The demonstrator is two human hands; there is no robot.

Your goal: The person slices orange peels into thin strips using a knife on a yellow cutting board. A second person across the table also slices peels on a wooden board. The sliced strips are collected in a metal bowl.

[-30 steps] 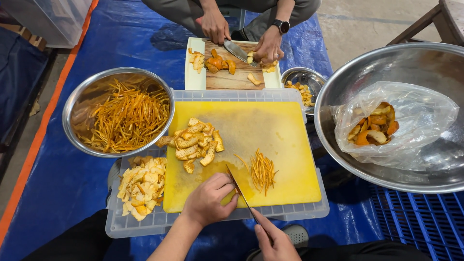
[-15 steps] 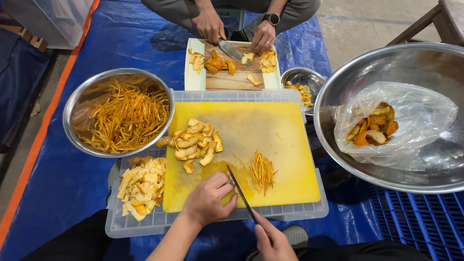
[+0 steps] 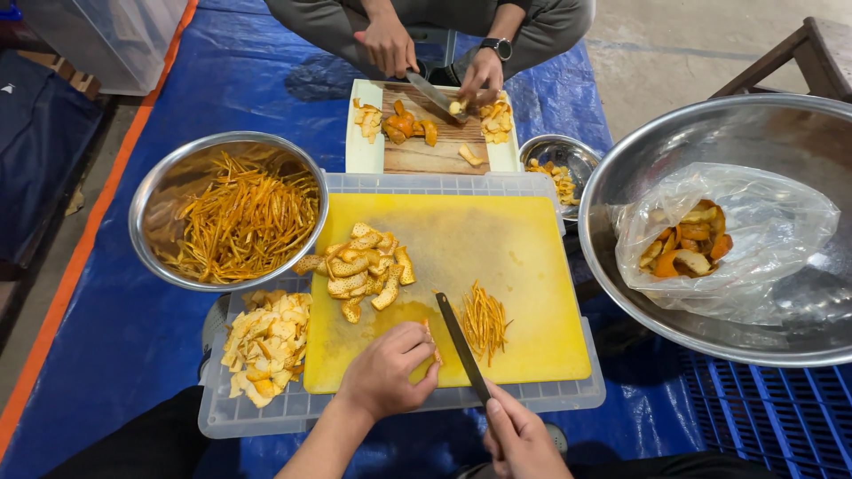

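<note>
across the mat a co-worker's knife (image 3: pixel 432 92) has shifted, while the left hand (image 3: pixel 388 371) pins a peel piece (image 3: pixel 432 341) on the yellow board (image 3: pixel 497 257) and the right hand (image 3: pixel 521 441) grips a knife (image 3: pixel 463 347) whose blade, just beside the fingertips, could nick them if it slips.

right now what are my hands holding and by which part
Right hand grips a knife by its handle; left hand pins a piece of orange peel to the yellow cutting board with its fingertips.

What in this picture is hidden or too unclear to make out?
- Peel under the left hand: head view, the fingers cover it.
- Knife handle: wrapped in the right hand, itself cut by the bottom edge.
- Small steel bowl: contents too small to identify.
- Large basin: cut off by the right edge.
</note>
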